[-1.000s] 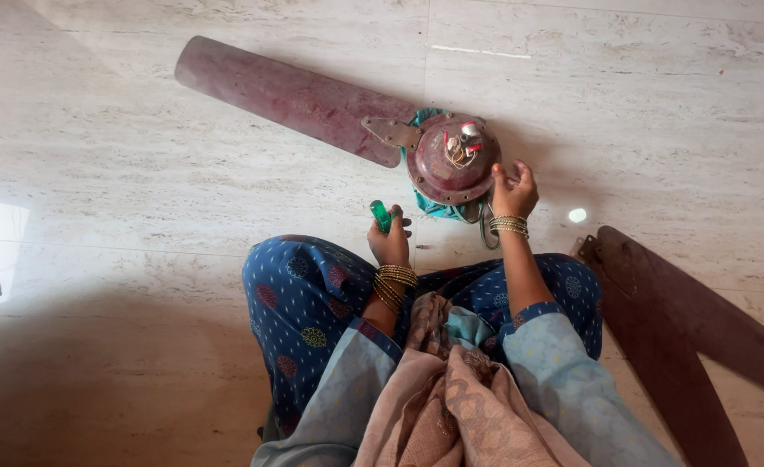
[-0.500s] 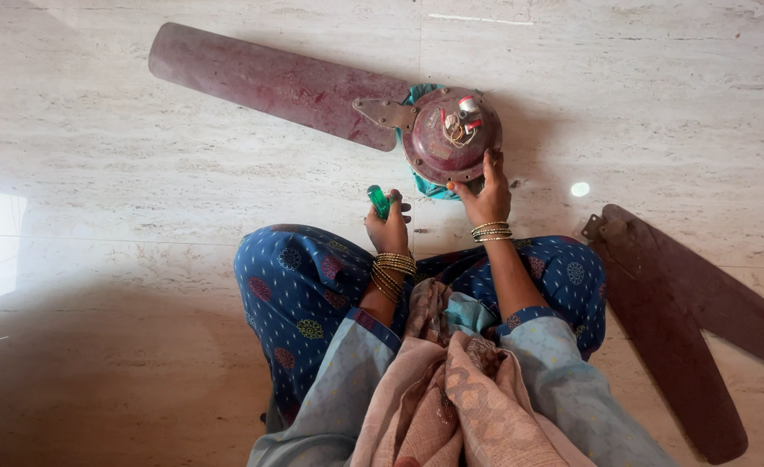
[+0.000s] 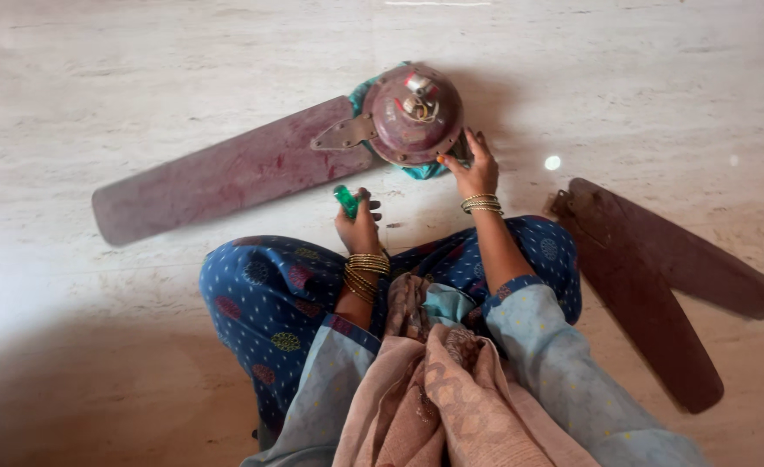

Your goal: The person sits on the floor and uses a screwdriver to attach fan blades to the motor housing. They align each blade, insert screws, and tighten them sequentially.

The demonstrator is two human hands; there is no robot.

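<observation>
A maroon ceiling-fan motor housing (image 3: pixel 412 117) lies on the marble floor on a teal cloth (image 3: pixel 360 91), with loose wires on its top. One maroon blade (image 3: pixel 226 173) is still fixed to it by a metal bracket (image 3: pixel 343 136) and points left. My right hand (image 3: pixel 471 169) rests with spread fingers on the housing's near right rim. My left hand (image 3: pixel 358 227) is closed round a screwdriver with a green handle (image 3: pixel 346 200), held near my knee, a little short of the blade.
Two loose dark-brown fan blades (image 3: pixel 650 277) lie crossed on the floor to my right. My crossed legs in blue patterned cloth (image 3: pixel 269 298) and a beige scarf (image 3: pixel 438 389) fill the near middle. A small bright spot (image 3: pixel 553 162) lies by the motor.
The fan has turned anticlockwise: its blade swung from upper left down to the left. My right hand moved from above the housing onto its rim. My left hand kept the screwdriver.
</observation>
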